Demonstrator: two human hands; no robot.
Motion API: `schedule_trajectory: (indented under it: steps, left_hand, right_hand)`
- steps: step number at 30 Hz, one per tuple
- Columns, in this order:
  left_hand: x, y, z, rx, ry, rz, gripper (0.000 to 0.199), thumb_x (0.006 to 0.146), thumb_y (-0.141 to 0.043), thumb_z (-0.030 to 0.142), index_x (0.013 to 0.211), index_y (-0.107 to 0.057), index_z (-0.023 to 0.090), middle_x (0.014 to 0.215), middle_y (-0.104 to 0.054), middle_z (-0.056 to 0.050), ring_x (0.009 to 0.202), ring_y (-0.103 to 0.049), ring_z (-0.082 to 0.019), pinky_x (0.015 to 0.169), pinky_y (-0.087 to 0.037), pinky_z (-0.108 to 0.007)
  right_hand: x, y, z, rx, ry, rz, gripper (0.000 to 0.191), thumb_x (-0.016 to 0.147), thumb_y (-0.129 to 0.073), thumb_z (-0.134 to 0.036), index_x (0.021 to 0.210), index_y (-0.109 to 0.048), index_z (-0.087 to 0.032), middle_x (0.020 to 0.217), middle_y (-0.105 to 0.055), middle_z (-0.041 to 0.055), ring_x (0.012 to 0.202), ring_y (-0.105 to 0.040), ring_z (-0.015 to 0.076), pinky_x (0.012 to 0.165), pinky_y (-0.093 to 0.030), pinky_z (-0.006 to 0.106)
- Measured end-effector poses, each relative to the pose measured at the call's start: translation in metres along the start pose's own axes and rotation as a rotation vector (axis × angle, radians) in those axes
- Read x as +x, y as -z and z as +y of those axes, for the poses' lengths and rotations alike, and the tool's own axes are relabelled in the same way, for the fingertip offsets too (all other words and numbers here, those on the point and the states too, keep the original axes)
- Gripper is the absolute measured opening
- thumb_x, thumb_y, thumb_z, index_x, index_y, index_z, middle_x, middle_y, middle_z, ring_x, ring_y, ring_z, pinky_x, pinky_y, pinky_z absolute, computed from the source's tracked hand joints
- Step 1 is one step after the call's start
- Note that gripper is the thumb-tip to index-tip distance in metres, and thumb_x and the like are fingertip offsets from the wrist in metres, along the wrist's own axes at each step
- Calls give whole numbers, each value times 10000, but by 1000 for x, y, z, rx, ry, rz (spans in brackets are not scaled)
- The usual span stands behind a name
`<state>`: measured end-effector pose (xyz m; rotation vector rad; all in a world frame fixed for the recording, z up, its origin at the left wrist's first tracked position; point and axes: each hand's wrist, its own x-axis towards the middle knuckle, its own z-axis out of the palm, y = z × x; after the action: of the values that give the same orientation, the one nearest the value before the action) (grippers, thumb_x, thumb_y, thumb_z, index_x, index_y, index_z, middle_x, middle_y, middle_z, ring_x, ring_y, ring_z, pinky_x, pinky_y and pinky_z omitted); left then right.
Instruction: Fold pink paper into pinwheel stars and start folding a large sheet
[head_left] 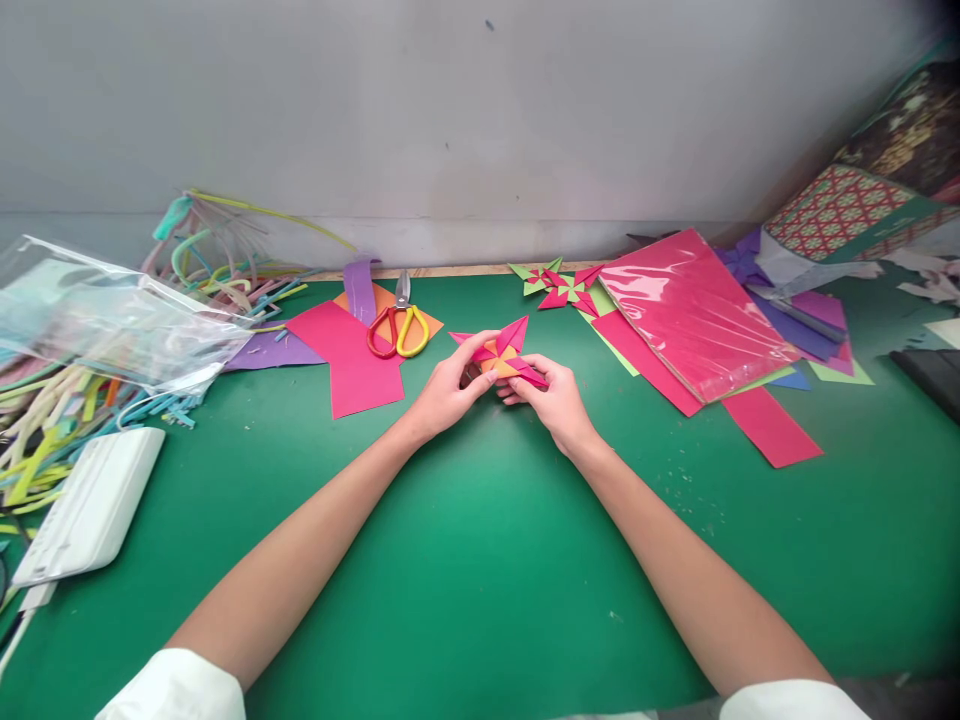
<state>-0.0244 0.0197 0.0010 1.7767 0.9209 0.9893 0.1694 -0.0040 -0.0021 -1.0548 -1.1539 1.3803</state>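
Between my two hands is a folded paper star [501, 357], pink with an orange middle, held just above the green table. My left hand [452, 385] grips its left side, thumb at the lower edge and fingers partly behind it. On the right side my right hand [551, 398] pinches a pink point, with its other fingers curled underneath. Beyond them lie folded green and pink paper stars [568, 291]. Scissors [400, 325] with one red and one yellow handle rest on orange and pink paper [365, 385] to the left.
A plastic-wrapped pack of pink paper [697, 315] lies at right over loose coloured sheets. A pink strip [774, 428] sticks out below it. At left are a heap of coloured strips [45, 430], a clear plastic bag [112, 310] and a white corded device [94, 500]. A wall [480, 120] stands behind.
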Motion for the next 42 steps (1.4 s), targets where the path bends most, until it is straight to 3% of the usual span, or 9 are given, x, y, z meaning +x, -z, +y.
schedule_trajectory:
  steps: [4,9,15,19,23,30,36,38,42]
  left_hand:
    - [0,0,-3,-11,-14,16,617,983,-657,417,1555,-459,297,1437,-622,-98,1153,-694,-280,950,-607,-397]
    - [2,1,-8,-46,-1,75,673,968,-682,454,1568,-416,307,1164,-706,-88,859,-708,-212,733,-609,-345]
    - [4,1,-11,-125,-35,109,1029,920,-741,508,1673,-58,347,1012,-738,-64,770,-723,-216,643,-598,-336]
    - [2,2,-6,-64,-71,146,1087,913,-763,459,1684,-7,329,1008,-753,-51,760,-722,-192,698,-599,-329]
    - [-4,0,4,66,-121,185,968,937,-728,348,1684,-114,326,1114,-764,-46,866,-717,-165,820,-594,-317]
    - [-3,-3,4,150,-193,132,790,1001,-541,201,1678,-156,334,1381,-676,-93,1120,-689,-174,1018,-550,-355]
    - [3,6,-6,127,-84,417,393,1077,-445,378,1428,-554,240,1358,-660,-111,1269,-628,-222,1074,-518,-387]
    - [2,7,-2,193,-58,376,358,1075,-454,416,1307,-640,216,1311,-688,-103,1272,-624,-235,1094,-499,-394]
    - [0,4,7,298,-61,127,330,996,-625,383,1279,-694,228,1172,-752,-81,1143,-675,-250,1039,-520,-406]
  right_hand:
    - [0,1,1,0,-6,-26,312,804,-834,-394,1032,-720,-213,926,-793,33,810,-776,205,735,-665,336]
    - [-1,1,-5,31,-27,-64,373,805,-853,-425,1090,-712,-231,1043,-787,36,890,-775,206,790,-657,328]
    - [-2,4,-16,387,-233,-103,384,1006,-565,-586,1180,-639,-252,1047,-788,56,777,-781,186,729,-658,319]
    - [-2,8,-15,472,-412,-185,337,1055,-518,-475,1107,-687,-188,950,-777,65,709,-757,151,672,-643,247]
    - [-6,5,-15,539,-460,-234,302,1059,-512,-367,1155,-712,-162,939,-782,78,742,-744,129,695,-630,203]
    - [-5,3,-15,389,-261,-63,326,848,-809,-290,1145,-686,-233,877,-748,-9,679,-679,102,606,-573,182]
    - [0,15,-11,-237,136,43,375,893,-745,-369,1244,-675,-258,897,-766,24,826,-723,212,751,-582,330]
    - [-1,17,-12,-452,241,28,342,923,-691,-335,1257,-707,-263,1006,-777,41,901,-723,231,858,-571,373]
    - [-5,13,-14,-604,320,-22,328,943,-644,-305,1261,-720,-289,1145,-779,33,926,-718,234,906,-555,382]
